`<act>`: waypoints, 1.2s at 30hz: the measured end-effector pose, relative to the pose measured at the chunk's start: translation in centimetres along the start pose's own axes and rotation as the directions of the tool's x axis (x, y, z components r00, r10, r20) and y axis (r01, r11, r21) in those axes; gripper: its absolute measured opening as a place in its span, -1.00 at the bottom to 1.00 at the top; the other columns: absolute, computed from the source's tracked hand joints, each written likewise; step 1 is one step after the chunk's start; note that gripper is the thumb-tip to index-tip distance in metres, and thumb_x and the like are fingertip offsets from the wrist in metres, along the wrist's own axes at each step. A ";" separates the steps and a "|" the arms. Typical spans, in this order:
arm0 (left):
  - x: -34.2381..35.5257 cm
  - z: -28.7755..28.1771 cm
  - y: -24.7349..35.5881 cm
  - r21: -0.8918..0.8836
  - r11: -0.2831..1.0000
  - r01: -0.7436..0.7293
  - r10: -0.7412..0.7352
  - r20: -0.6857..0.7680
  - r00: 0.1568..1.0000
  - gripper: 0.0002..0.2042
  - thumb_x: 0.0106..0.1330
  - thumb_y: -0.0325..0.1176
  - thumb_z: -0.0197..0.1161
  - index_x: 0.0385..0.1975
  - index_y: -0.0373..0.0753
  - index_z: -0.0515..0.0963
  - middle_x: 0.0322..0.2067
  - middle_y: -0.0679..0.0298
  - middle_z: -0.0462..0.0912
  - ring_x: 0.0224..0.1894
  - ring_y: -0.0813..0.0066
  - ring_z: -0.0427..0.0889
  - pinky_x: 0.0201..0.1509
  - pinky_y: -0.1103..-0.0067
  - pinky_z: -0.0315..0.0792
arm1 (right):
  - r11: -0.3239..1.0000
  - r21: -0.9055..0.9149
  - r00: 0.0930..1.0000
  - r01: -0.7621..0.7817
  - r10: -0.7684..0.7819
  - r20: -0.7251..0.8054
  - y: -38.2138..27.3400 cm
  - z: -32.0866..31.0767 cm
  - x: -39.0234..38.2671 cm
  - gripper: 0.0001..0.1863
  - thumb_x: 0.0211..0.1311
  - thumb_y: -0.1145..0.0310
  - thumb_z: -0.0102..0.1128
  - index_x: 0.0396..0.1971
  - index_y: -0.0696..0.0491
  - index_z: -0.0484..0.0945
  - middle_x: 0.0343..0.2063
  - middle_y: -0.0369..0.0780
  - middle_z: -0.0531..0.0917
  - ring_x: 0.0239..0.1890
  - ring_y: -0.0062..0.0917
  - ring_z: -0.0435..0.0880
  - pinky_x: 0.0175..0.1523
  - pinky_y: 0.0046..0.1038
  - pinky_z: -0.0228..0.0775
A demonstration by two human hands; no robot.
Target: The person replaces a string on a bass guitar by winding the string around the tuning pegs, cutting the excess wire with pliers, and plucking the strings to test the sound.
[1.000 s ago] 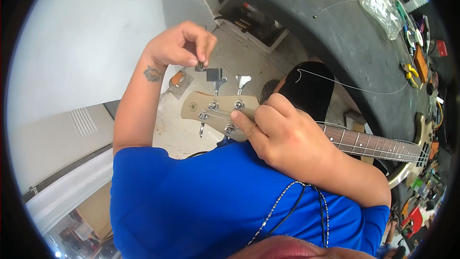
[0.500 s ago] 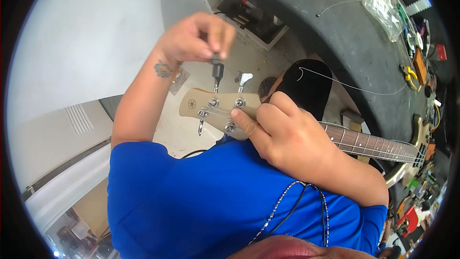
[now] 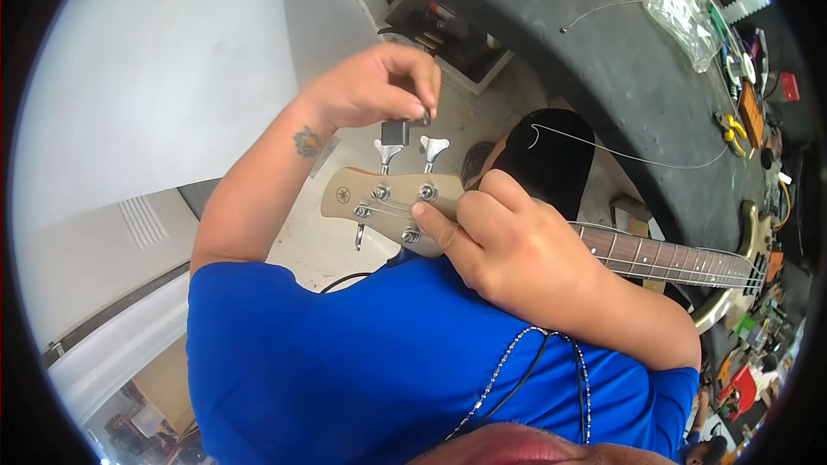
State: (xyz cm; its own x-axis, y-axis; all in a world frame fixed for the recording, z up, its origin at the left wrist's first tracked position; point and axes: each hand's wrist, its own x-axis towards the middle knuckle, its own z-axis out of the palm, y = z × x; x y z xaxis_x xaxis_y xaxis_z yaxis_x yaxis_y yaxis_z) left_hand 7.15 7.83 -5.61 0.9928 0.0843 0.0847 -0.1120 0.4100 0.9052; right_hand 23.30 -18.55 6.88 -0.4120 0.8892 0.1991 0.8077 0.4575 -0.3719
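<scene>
Up above the tan wooden bass headstock (image 3: 389, 198), the left hand (image 3: 375, 86) pinches a small dark string winder (image 3: 395, 133) on a chrome tuning key (image 3: 385, 153); half a second ago it was raised higher. Right hand (image 3: 508, 245) clamps the headstock's near end, fingertips (image 3: 428, 220) pressed on it. The neck runs toward the black rubbery bench's (image 3: 594, 52) curved edge; open floor lies leftward.
</scene>
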 end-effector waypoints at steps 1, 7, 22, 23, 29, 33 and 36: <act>-0.2 0.0 -0.3 0.113 0.985 0.131 -0.127 -0.044 0.991 -0.87 0.23 -0.45 0.54 -0.31 -0.23 0.71 -0.27 0.20 0.73 -0.24 0.47 0.67 -0.22 0.57 0.49 | 1.000 0.012 1.000 -0.001 0.001 -0.001 0.1 -0.1 0.0 -0.64 0.21 0.48 0.37 -0.01 0.31 0.76 -0.43 -0.22 0.53 -0.25 -0.40 0.56 -0.41 -0.48 0.60; -3.0 -2.1 3.1 0.059 0.998 0.006 -0.012 0.099 0.995 -0.86 0.21 -0.42 0.56 -0.38 -0.21 0.68 -0.31 0.16 0.71 -0.26 0.44 0.65 -0.21 0.57 0.48 | 1.000 -0.010 1.000 0.020 -0.020 0.008 0.0 0.0 0.2 -0.61 0.21 0.47 0.36 0.03 0.29 0.75 -0.42 -0.22 0.53 -0.25 -0.40 0.56 -0.41 -0.48 0.60; 1.4 0.5 1.2 0.046 0.996 0.073 -0.074 0.033 0.997 -0.88 0.22 -0.40 0.55 -0.43 -0.17 0.69 -0.30 0.21 0.74 -0.25 0.47 0.64 -0.27 0.57 0.45 | 1.000 -0.019 1.000 0.014 -0.014 0.003 0.0 0.1 0.0 -0.62 0.21 0.48 0.36 0.02 0.29 0.76 -0.43 -0.24 0.53 -0.26 -0.41 0.56 -0.43 -0.49 0.59; 1.8 1.4 0.3 0.069 0.995 0.075 -0.076 0.013 0.997 -0.88 0.20 -0.42 0.56 -0.43 -0.18 0.69 -0.29 0.22 0.73 -0.24 0.46 0.63 -0.24 0.54 0.48 | 1.000 -0.015 1.000 0.008 -0.008 0.000 0.1 0.1 0.0 -0.63 0.21 0.48 0.36 0.01 0.29 0.76 -0.43 -0.24 0.52 -0.26 -0.42 0.56 -0.43 -0.50 0.59; -0.9 -3.1 2.4 0.202 0.967 0.154 -0.184 0.138 0.973 -0.83 0.20 -0.39 0.58 -0.46 -0.19 0.66 -0.36 0.23 0.70 -0.33 0.47 0.61 -0.27 0.56 0.47 | 1.000 -0.005 1.000 0.019 -0.019 0.001 0.2 0.1 0.1 -0.61 0.20 0.47 0.35 0.02 0.28 0.76 -0.42 -0.24 0.53 -0.25 -0.42 0.57 -0.40 -0.51 0.59; 0.6 0.2 1.0 -0.014 1.000 0.023 -0.022 0.091 0.996 -0.84 0.24 -0.39 0.57 -0.43 -0.18 0.66 -0.33 0.20 0.70 -0.29 0.53 0.62 -0.28 0.61 0.46 | 1.000 -0.026 1.000 0.005 -0.004 0.015 -0.2 0.1 0.1 -0.60 0.19 0.47 0.35 0.03 0.28 0.76 -0.42 -0.24 0.53 -0.25 -0.42 0.57 -0.39 -0.50 0.59; 1.4 1.3 0.6 -0.038 0.989 0.143 -0.145 -0.052 0.988 -0.86 0.25 -0.43 0.54 -0.44 -0.18 0.65 -0.31 0.21 0.71 -0.24 0.54 0.61 -0.26 0.60 0.46 | 0.999 -0.033 1.000 -0.008 0.008 0.003 0.2 0.2 0.0 -0.60 0.19 0.47 0.35 0.03 0.27 0.76 -0.43 -0.24 0.53 -0.26 -0.42 0.57 -0.40 -0.49 0.59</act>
State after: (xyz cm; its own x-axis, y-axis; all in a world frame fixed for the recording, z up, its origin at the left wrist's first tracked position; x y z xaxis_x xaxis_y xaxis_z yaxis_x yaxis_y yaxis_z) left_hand 8.50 7.03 -4.41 0.9950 0.0710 -0.0696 0.0301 0.4519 0.8916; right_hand 23.41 -18.41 6.63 -0.4071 0.8927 0.1931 0.8242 0.4502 -0.3434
